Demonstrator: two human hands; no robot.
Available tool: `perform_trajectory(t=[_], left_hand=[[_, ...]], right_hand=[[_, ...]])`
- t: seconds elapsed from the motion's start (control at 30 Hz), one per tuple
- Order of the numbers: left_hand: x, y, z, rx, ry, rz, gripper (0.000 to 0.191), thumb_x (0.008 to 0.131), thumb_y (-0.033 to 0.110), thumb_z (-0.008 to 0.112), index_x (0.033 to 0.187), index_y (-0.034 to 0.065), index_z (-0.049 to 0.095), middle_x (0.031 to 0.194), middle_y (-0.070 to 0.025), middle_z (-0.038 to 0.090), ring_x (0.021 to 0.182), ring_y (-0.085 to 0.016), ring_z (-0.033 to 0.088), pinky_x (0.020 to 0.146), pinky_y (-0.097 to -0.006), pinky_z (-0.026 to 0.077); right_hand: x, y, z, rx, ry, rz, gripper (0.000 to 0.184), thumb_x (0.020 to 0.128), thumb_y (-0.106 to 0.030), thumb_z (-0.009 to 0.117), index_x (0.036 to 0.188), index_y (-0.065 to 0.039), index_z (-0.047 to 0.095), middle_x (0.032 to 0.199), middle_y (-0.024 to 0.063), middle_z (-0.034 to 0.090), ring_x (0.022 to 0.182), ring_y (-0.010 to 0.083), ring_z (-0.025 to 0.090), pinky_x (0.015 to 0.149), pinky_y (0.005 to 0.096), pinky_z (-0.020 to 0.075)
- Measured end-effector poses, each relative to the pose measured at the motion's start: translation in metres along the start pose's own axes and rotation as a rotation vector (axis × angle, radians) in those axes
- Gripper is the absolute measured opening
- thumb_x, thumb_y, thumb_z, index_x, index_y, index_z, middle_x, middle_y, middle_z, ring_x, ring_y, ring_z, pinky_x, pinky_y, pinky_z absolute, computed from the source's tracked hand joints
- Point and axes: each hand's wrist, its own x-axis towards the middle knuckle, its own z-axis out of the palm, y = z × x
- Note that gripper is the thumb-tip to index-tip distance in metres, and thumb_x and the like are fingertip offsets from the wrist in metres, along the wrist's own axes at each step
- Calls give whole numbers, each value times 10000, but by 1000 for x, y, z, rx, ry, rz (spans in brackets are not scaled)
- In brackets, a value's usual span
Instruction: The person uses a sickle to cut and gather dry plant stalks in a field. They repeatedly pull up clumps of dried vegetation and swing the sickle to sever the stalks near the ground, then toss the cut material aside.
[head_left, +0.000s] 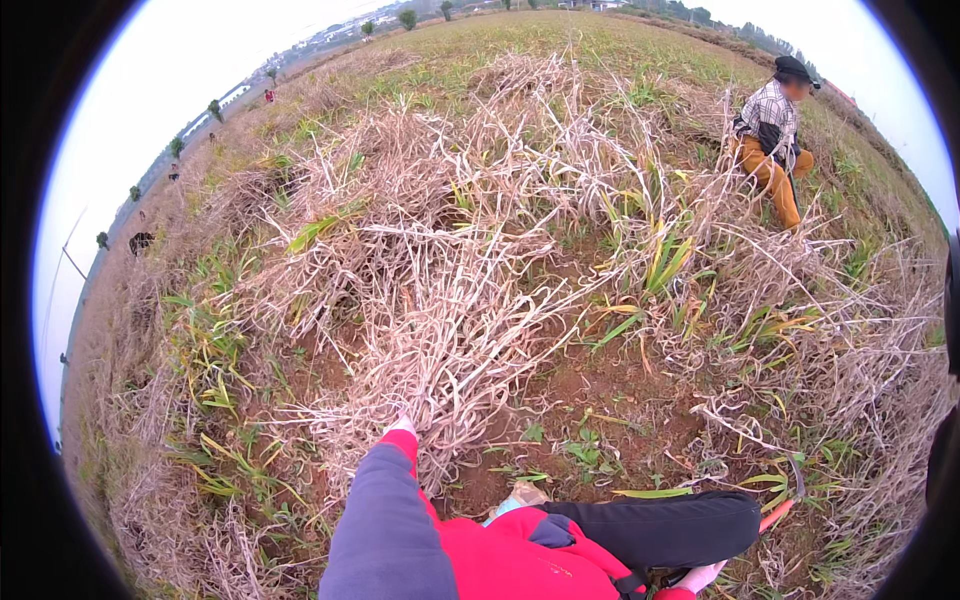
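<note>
My left hand (403, 423) reaches forward from a grey and red sleeve into a large bundle of dry, pale plant stalks (457, 352). Its fingers are mostly buried in the leaves, closed around the base of the bundle. At the bottom right, my right hand (699, 576) is partly covered by my bent knee. A sickle with an orange handle (776, 516) sticks out past that knee, in line with the right hand, which grips its hidden end. The curved sickle blade (798, 478) points up over the grass.
Reddish soil (600, 382) with small weeds lies before me. Behind the bundle spread heaps of dry stalks (405, 157). A person (772, 142) in a checked top and brown trousers is at the upper right. My dark-trousered leg (660, 525) crosses the lower right.
</note>
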Motion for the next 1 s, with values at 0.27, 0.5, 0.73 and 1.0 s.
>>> perform_trajectory(t=[0.27,0.5,0.73,1.0], left_hand=[[-57,64,-98,603,-409,132,372,909,362,558,1171,113,642,1205,-162,619,1138,-299,576,955,-485,417],[-55,141,-153,497,-30,499,406,858,412,583,1006,46,680,1014,-184,663,971,-339,634,853,-457,485],[-120,343,-140,516,149,959,446,826,434,610,937,12,703,920,-210,691,889,-370,669,794,-457,526],[-225,508,-67,665,80,1339,394,819,429,605,1029,105,685,969,-144,696,931,-346,659,793,-452,522]], right_hand=[[-29,-45,-10,394,-138,323,266,956,-288,522,762,-116,466,687,-42,478,606,81,487,605,226,463],[4,-20,-59,729,-386,456,380,975,-334,506,638,-190,409,535,-60,367,485,64,419,480,211,395],[12,-11,-73,1167,-469,828,394,972,-326,516,618,-195,403,535,-69,367,482,66,420,469,214,389],[1,-5,-67,1476,-396,825,313,983,-307,507,1009,-7,591,588,-72,411,494,45,402,479,225,401]])
